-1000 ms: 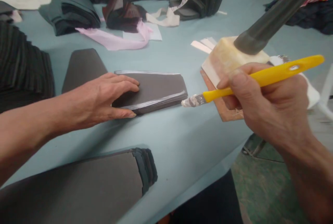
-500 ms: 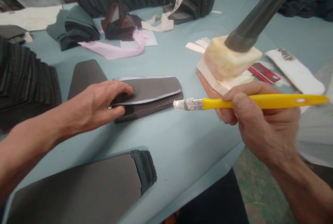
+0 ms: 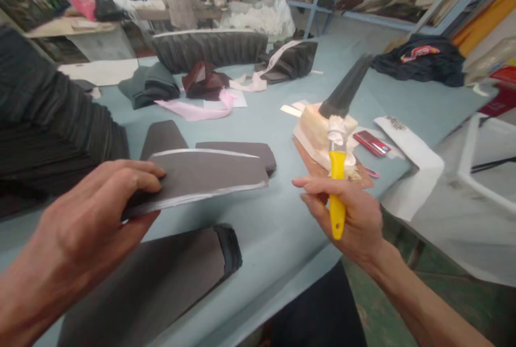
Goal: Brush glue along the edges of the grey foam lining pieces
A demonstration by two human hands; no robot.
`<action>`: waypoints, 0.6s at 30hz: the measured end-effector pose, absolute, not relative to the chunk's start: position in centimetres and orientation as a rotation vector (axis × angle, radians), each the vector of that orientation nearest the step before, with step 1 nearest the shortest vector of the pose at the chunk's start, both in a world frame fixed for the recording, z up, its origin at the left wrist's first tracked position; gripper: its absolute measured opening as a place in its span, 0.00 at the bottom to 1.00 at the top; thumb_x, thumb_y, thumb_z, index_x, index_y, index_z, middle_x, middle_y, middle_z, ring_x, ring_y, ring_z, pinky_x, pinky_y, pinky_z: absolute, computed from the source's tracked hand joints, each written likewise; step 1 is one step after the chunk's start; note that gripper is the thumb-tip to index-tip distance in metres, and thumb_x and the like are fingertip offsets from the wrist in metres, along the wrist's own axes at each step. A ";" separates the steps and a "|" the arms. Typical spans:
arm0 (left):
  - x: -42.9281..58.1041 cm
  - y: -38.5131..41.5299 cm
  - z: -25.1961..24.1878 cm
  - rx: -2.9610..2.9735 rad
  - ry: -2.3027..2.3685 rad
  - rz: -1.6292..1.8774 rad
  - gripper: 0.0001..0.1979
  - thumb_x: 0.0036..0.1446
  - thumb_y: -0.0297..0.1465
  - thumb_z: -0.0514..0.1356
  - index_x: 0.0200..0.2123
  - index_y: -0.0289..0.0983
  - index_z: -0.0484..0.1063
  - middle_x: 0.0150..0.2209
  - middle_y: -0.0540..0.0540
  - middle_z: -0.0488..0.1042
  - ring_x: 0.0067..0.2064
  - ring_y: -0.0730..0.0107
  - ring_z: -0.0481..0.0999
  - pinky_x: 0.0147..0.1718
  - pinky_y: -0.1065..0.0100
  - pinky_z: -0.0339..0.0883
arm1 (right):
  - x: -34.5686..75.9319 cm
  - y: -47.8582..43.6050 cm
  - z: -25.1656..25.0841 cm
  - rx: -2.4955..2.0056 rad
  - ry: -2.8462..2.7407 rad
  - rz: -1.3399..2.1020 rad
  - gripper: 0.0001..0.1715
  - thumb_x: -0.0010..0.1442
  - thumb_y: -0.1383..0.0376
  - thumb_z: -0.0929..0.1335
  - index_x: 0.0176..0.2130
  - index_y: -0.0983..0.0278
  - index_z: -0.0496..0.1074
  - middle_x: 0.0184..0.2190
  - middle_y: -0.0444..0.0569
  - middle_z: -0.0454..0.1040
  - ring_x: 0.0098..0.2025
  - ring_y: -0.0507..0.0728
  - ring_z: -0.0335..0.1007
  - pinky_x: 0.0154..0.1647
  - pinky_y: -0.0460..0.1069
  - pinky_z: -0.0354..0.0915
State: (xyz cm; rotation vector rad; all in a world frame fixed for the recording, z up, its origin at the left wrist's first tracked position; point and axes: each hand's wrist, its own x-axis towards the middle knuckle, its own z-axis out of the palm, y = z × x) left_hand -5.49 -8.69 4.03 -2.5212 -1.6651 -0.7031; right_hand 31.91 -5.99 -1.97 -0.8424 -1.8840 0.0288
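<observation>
My left hand (image 3: 86, 210) pinches a thin bundle of grey cut pieces (image 3: 201, 178) with white-glued edges and holds it lifted above the light blue table (image 3: 262, 229). More of the same grey pieces (image 3: 242, 151) lie flat behind it. My right hand (image 3: 349, 215) grips a yellow-handled brush (image 3: 336, 186), bristles pointing away and touching a cream glue block (image 3: 322, 127) that sits on a brown board (image 3: 314, 161). A dark rod (image 3: 346, 89) leans out of the block.
A big stack of grey pieces (image 3: 161, 277) lies at the near edge, dark ribbed stacks (image 3: 52, 132) at the left. Pink ribbon (image 3: 193, 110), dark bundles (image 3: 209, 49), a red phone (image 3: 373, 144) and white cloth (image 3: 407, 145) lie further out. A person stands far back.
My left hand has lifted the top bundle off the stack and brought it nearer. My right hand has swung the brush from pointing left to pointing away at the glue block. The view has tilted up.
</observation>
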 end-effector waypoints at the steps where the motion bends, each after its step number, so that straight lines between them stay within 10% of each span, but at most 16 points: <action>1: -5.8 -10.2 3.9 -2.494 -1.733 -0.734 0.06 0.65 0.35 0.60 0.45 0.50 0.68 0.55 0.52 0.80 0.54 0.53 0.81 0.56 0.53 0.72 | 31.6 -6.2 -1.8 -0.806 -1.913 0.009 0.09 0.67 0.68 0.76 0.45 0.58 0.76 0.44 0.49 0.89 0.31 0.54 0.86 0.33 0.47 0.81; 8: -6.8 -18.8 2.8 -2.334 -2.013 -0.858 0.11 0.58 0.43 0.61 0.45 0.61 0.70 0.55 0.55 0.82 0.52 0.43 0.83 0.55 0.41 0.75 | 27.6 -8.8 -1.2 -0.568 -2.033 0.079 0.14 0.66 0.69 0.76 0.47 0.57 0.71 0.55 0.58 0.86 0.50 0.60 0.89 0.45 0.49 0.84; 18: -6.9 -24.3 3.2 -2.272 -2.090 -0.834 0.08 0.62 0.40 0.59 0.45 0.56 0.70 0.53 0.50 0.82 0.53 0.45 0.84 0.56 0.42 0.76 | 25.4 -11.3 1.0 -0.391 -2.022 0.180 0.12 0.67 0.73 0.71 0.44 0.57 0.69 0.41 0.48 0.88 0.40 0.54 0.88 0.40 0.46 0.82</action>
